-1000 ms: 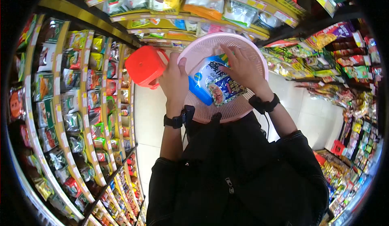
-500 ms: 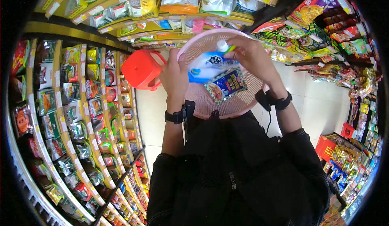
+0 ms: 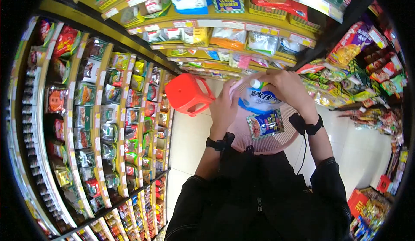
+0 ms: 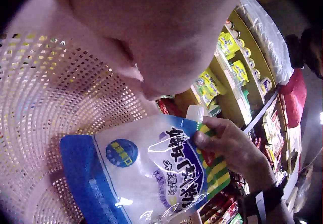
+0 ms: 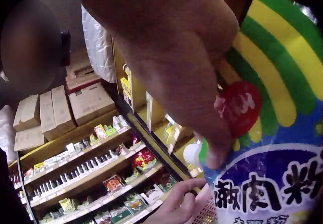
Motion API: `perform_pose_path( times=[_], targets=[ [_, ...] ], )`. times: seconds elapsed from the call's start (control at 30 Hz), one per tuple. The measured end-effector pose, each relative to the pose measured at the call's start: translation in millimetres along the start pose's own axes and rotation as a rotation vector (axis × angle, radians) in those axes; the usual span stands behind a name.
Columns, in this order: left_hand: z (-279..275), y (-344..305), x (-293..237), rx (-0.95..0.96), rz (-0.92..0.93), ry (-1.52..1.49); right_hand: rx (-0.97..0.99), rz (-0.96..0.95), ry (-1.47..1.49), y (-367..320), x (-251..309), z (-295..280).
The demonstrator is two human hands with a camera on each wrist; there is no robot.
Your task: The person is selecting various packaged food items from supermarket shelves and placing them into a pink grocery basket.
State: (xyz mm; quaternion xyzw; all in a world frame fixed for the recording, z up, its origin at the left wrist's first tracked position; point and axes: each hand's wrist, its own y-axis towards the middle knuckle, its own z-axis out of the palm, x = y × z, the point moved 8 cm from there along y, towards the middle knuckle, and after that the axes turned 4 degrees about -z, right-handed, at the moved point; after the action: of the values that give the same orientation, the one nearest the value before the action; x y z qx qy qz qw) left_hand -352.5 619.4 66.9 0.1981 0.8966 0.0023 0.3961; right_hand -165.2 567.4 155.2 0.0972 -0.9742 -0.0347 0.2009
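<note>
A blue-and-white pouch (image 3: pixel 260 98) with a white cap is pinched at its green-and-yellow striped corner by the right hand (image 3: pixel 287 90). In the left wrist view the pouch (image 4: pixel 146 168) is tilted over the pink basket (image 4: pixel 30 103), the right hand (image 4: pixel 234 151) at its capped end. My left hand (image 3: pixel 223 109) grips the rim of the pink basket (image 3: pixel 242 133). A dark blue packet (image 3: pixel 266 124) with a checked edge lies in the basket. Close up in the right wrist view, thumb and fingers hold the pouch (image 5: pixel 272 183) beside its cap.
A red stool (image 3: pixel 188 95) stands on the floor left of the basket. Shelves of packets (image 3: pixel 93 124) line the left side and the front (image 3: pixel 229 36). More hanging packets (image 3: pixel 346 46) are at the right. Cardboard boxes (image 5: pixel 93 103) sit atop shelving.
The right hand has gone from open over the pouch to pinching its corner, and the pouch has been lifted and turned. The head view has shifted, showing more of the front shelves.
</note>
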Motion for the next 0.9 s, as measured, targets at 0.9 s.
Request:
perform_pose_path(
  times=[0.9],
  targets=[
    [-76.4, 104.2, 153.9, -0.023, -0.076, -0.216, -0.674, 0.441, 0.225, 46.9, 29.1, 15.3]
  ],
)
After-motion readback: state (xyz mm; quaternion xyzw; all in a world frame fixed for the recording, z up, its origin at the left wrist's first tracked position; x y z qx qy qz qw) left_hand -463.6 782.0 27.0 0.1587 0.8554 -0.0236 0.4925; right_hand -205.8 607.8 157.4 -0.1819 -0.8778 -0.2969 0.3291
